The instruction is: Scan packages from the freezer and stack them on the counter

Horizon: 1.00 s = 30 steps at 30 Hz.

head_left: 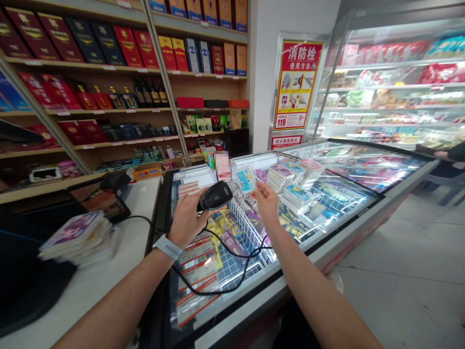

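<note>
My left hand [189, 215], with a watch on its wrist, is wrapped round a black barcode scanner [217, 196]. The scanner's head points right, and its black cable [232, 293] loops over the freezer's glass top. A flat packet with a blue-and-white label [245, 179] is pinched in my right hand [267, 199], just right of the scanner. Beyond that hand, stacked clear packets with printed labels [290, 175] lie on the glass.
A glass-topped chest freezer [329, 232] with wire baskets runs off to the right. On the white counter [109, 278] at left stands a pile of packets [78, 237]. Shelves of boxes [105, 63] line the back, and a lit display fridge [392, 92] stands right.
</note>
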### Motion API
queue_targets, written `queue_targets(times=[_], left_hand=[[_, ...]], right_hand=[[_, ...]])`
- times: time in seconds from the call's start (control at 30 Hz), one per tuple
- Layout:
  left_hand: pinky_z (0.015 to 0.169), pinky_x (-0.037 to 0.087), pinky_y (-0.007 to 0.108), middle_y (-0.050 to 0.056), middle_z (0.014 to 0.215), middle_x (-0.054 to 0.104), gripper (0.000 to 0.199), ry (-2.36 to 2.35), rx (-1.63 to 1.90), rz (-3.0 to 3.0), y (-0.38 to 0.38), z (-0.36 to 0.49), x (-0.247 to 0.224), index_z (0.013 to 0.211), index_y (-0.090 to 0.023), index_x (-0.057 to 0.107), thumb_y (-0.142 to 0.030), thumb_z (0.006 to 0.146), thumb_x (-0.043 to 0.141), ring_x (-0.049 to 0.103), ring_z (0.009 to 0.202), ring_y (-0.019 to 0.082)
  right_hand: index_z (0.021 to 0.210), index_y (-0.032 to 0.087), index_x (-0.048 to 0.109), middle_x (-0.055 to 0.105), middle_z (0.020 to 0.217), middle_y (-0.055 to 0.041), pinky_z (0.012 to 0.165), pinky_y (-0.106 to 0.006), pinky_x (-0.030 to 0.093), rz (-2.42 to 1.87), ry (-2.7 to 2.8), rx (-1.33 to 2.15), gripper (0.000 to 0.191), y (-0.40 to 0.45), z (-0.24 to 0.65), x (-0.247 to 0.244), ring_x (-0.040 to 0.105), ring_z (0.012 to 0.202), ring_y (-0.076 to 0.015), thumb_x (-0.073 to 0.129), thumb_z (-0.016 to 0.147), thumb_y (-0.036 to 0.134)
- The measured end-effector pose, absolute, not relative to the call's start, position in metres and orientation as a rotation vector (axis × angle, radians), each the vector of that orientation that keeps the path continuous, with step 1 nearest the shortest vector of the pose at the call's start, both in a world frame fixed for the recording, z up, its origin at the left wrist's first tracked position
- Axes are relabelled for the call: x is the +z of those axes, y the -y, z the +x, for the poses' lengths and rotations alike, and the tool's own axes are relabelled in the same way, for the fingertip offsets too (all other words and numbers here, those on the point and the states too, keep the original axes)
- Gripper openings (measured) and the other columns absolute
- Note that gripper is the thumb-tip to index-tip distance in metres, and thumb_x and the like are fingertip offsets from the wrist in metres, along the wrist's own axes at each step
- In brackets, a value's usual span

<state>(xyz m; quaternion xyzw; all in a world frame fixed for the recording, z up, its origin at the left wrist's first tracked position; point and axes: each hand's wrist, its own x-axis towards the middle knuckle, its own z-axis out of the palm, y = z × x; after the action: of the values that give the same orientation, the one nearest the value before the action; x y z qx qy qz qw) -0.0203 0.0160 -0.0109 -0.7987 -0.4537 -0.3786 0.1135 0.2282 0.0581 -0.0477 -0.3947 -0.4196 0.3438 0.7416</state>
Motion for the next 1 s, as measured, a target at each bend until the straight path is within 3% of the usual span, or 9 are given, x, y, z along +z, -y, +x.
queue_targets(times=[0.37,0.87,1.0], left_hand=[[0.098,0.048,0.045,0.011,0.109,0.071,0.032,1.305,-1.085,-2.350,-0.0147,-0.0185,-0.0129,0.114,-0.016,0.062,-0.027,0.085,0.053,0.064,0.106,0.029],[0.096,0.048,0.044,0.012,0.102,0.070,0.026,1.347,-1.015,-2.324,-0.0112,-0.0156,-0.0070,0.103,-0.015,0.061,-0.023,0.080,0.052,0.064,0.102,0.030],[0.102,0.043,0.045,0.012,0.108,0.071,0.032,1.321,-1.007,-2.327,-0.0105,-0.0154,-0.0072,0.112,-0.015,0.060,-0.024,0.083,0.051,0.064,0.108,0.029]], right_hand=[[0.105,0.017,0.067,0.073,0.090,-0.0049,0.072,-0.036,0.061,-0.863,0.941,0.760,0.037,-0.0558,0.2280,-0.0458,0.068,0.070,-0.0164,0.070,0.074,0.039],[0.103,0.018,0.068,0.074,0.089,-0.0041,0.072,-0.035,0.060,-0.834,0.920,0.778,0.038,-0.0525,0.2271,-0.0421,0.068,0.070,-0.0161,0.073,0.073,0.040],[0.101,0.018,0.068,0.073,0.086,-0.0034,0.070,-0.035,0.061,-0.824,0.913,0.783,0.037,-0.0538,0.2278,-0.0429,0.068,0.069,-0.0163,0.074,0.071,0.039]])
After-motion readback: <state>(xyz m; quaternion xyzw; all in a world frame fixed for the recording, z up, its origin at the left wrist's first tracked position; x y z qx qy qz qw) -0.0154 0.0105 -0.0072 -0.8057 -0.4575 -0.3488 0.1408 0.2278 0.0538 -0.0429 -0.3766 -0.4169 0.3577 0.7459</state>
